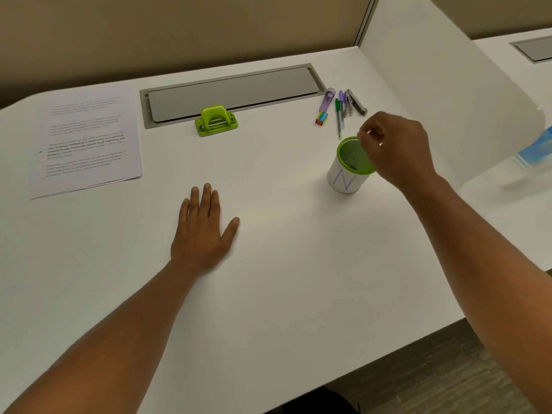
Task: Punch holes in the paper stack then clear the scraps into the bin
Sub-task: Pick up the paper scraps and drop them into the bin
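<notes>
A printed paper stack (86,138) lies at the far left of the white desk (268,279). The green hole punch (215,121) stands by the grey cable hatch. A green mesh cup wrapped in white paper, the bin (348,174), stands to the right. My right hand (397,147) hovers over the bin's rim with fingertips pinched together; whether a scrap is between them is too small to tell. My left hand (203,231) rests flat on the desk, fingers straight, holding nothing.
A grey cable hatch (233,94) is set into the desk at the back. Pens, a purple stapler remover and a small eraser box (340,107) lie behind the bin. A white divider panel (448,94) rises on the right, with a blue-labelled bottle (534,153) beyond it.
</notes>
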### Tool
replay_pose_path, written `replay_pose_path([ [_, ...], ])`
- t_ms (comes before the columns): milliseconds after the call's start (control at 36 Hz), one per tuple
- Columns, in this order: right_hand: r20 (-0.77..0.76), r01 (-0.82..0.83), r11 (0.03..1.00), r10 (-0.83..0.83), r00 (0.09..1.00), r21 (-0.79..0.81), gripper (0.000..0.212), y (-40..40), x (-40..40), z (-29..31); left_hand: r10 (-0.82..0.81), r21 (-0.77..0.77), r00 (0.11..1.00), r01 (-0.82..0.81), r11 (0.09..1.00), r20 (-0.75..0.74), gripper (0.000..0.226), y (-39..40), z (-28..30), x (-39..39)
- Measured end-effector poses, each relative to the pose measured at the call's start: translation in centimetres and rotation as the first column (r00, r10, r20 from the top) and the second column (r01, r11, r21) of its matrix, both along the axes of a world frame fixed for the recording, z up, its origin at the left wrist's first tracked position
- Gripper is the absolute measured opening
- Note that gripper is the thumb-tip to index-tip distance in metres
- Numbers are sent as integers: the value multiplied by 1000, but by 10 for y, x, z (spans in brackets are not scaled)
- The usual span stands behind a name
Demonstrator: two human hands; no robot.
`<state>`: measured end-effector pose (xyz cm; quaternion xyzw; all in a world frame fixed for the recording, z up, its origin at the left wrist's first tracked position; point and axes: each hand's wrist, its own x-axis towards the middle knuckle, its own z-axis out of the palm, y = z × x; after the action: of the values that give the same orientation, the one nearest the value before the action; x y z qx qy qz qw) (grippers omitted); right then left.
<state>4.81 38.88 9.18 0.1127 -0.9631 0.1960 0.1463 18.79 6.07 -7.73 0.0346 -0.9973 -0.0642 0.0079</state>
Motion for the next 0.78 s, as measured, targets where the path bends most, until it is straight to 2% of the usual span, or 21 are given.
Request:
replay_pose_path([
  [83,117,-20,1000,18,993,10,15,-2,0,-5,0,6,1000,0,1000,3,81,1,2,2],
  [167,-2,17,988,-18,1000,-153,11,2,-1,-3,-1,30,1000,1,1000,-4,80,2,4,1],
  [194,6,26,985,-25,1000,-171,12,3,-2,-2,-1,29,1000,1,1000,-5,80,2,5,0],
  [222,64,28,990,-19,998,-138,16,2,-3,-3,-3,25,1000,3,1000,-2,80,2,6,0],
  [278,232,7,1000,-13,973,30,27,0,-5,-6,-4,18,1000,4,1000,6,80,2,7,1],
  [306,252,3,997,-23,967,77,29,-1,-5,-9,-4,17,1000,4,1000,8,80,2,7,1],
  [417,80,14,999,-11,997,-42,22,-14,6,-9,-2,22,1000,2,1000,5,80,3,7,1],
  [500,79,-109,989,117,990,-97,20,-34,19,-13,-4,20,1000,4,1000,7,80,3,9,1],
  [639,233,-287,956,292,927,-58,21,-74,46,-47,1,14,1000,-2,1000,12,80,3,9,2],
  [778,396,-239,971,227,890,-18,21,-101,54,-88,0,10,1000,0,1000,18,80,3,7,1],
])
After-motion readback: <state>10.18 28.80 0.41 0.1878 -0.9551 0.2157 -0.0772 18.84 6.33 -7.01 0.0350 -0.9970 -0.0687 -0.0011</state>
